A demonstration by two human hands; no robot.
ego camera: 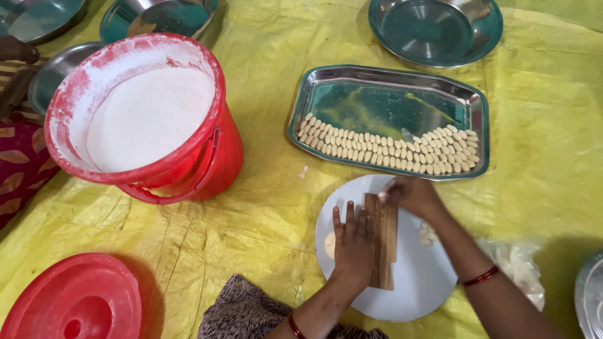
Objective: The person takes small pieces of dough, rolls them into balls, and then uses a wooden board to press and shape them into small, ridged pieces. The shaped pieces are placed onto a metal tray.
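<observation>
A ridged wooden board (384,242) lies on a round white plate (414,279) on the yellow sheet. My left hand (353,242) rests flat on the board's left side, fingers spread, steadying it. My right hand (411,194) is at the board's top end, fingers curled, pinching a small piece of pale dough (384,195) against the wood. Beyond the plate, a steel tray (389,100) holds rows of several small shaped dough pieces (389,145). A flat dough bit (329,244) shows under my left hand's edge.
A red bucket (207,157) filled with white flour stands at left, its red lid (72,298) at the lower left. Steel plates (436,28) sit at the top. A plastic bag (521,267) lies at right. Another person's patterned cloth (19,163) is at the far left.
</observation>
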